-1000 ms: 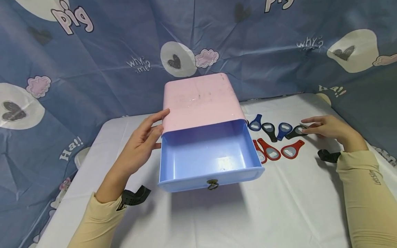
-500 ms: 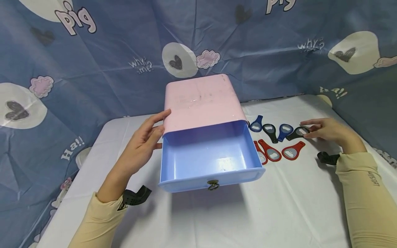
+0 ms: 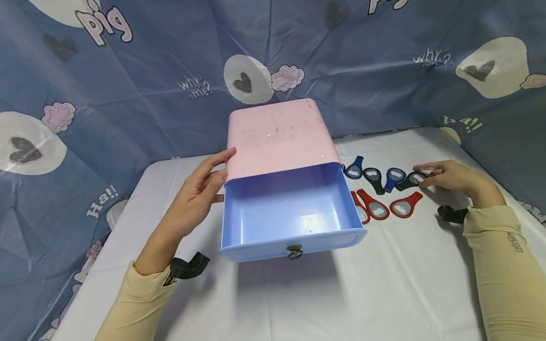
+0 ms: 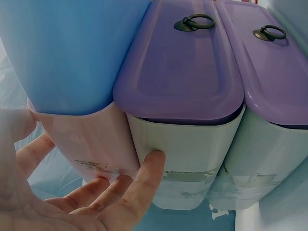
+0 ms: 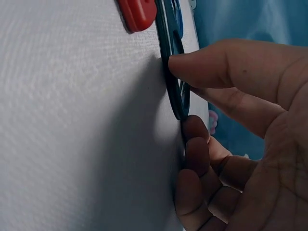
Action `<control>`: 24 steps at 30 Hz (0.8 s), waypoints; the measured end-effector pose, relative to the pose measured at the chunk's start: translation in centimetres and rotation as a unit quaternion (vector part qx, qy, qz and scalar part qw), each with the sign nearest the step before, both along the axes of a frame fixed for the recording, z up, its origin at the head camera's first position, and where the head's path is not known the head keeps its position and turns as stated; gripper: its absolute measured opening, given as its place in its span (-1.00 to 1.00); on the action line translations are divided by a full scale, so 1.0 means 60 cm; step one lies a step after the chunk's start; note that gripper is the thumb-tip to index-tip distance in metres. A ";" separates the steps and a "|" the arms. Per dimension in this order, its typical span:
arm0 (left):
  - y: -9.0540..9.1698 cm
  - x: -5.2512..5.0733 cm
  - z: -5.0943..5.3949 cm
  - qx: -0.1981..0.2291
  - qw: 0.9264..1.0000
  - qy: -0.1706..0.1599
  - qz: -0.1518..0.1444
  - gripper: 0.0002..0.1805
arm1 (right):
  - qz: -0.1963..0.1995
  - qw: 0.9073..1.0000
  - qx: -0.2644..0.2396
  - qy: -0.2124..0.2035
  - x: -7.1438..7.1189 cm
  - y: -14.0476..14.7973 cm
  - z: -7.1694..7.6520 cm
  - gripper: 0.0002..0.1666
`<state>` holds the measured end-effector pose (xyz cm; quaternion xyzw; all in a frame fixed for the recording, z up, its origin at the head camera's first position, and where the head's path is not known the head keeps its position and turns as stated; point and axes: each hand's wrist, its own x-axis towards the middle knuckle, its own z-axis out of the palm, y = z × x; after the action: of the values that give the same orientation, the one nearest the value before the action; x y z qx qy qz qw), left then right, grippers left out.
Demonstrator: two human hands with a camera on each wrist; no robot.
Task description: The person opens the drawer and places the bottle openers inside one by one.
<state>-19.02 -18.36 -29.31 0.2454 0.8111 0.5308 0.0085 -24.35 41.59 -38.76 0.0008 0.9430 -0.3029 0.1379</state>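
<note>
A drawer cabinet with a pink housing [image 3: 277, 137] stands mid-table, its light-blue drawer [image 3: 256, 254] pulled out with nothing inside. My left hand [image 3: 192, 199] rests against the cabinet's left side, fingers spread; one fingertip lies on the pink top edge. In the left wrist view a forefinger touches a pale green housing [image 4: 187, 149] below the pink one. To the right, my right hand [image 3: 458, 180] pinches the round end of a black bottle opener [image 3: 405, 183] between thumb and forefinger. In the right wrist view that bottle opener [image 5: 166, 36] is seen edge-on at the white tabletop, other fingers curled beneath.
Beside the black opener lie a blue bottle opener [image 3: 394, 177], another black one [image 3: 374, 177], a second blue one [image 3: 354, 169] and several red ones [image 3: 405, 206]. Purple drawers [image 4: 178, 72] with ring pulls show in the left wrist view. A patterned blue cloth [image 3: 170, 57] hangs behind.
The right thumb and forefinger have shifted slightly on the black bottle opener's round end. My left hand stays at the cabinet's side; the head view has moved a little.
</note>
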 end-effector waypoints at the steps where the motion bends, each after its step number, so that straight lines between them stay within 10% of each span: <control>1: 0.000 0.000 0.000 0.000 1.000 0.000 0.000 -0.46 | -0.001 1.000 -0.001 0.000 0.000 0.000 0.001 -0.16; 24: 0.001 0.000 0.001 -0.004 1.000 0.000 0.004 -0.46 | -0.021 1.000 0.004 0.017 0.001 0.002 0.006 -0.26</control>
<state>-19.03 -18.28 -29.26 0.2420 0.8145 0.5273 0.0070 -24.26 41.71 -38.42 0.0162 0.9462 -0.3017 0.1159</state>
